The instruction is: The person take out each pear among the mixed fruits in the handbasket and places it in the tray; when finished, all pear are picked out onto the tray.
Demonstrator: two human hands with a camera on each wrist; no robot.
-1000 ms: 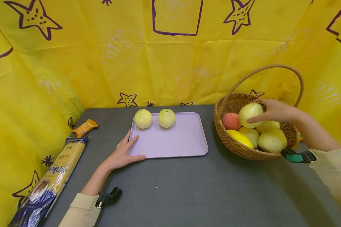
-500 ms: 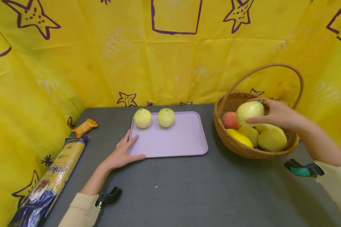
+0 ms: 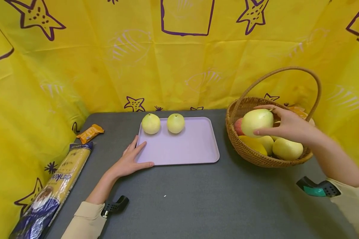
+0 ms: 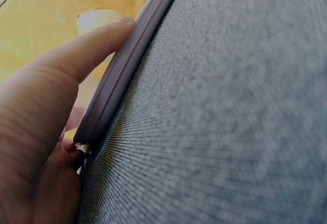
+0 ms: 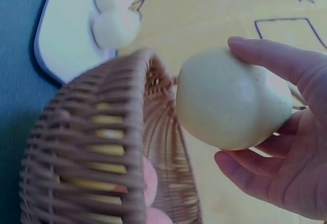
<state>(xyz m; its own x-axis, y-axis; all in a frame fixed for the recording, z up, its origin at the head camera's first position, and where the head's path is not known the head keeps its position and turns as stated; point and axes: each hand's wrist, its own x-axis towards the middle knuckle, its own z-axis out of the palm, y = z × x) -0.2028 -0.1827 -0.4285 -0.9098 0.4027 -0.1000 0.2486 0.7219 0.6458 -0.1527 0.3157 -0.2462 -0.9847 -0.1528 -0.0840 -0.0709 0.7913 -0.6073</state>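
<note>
Over the wicker basket (image 3: 258, 161): pale green fruit (image 3: 255, 123), pinched between thumb and fingers of the right hand (image 3: 293, 125). Step, by judgement: lifting out. Next move likely calls for carrying it clear, grip firm. Left hand (image 3: 128, 163) spread at the lilac tray (image 3: 182, 149), near-left corner; two similar fruits (image 3: 176, 123) at its far edge.

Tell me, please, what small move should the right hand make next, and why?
Probably lift the pale fruit over the rim of the basket towards the tray. The right hand grips it above the other fruit, the tray has bare space beside two similar fruits, and the left hand rests on the tray's edge.
</note>
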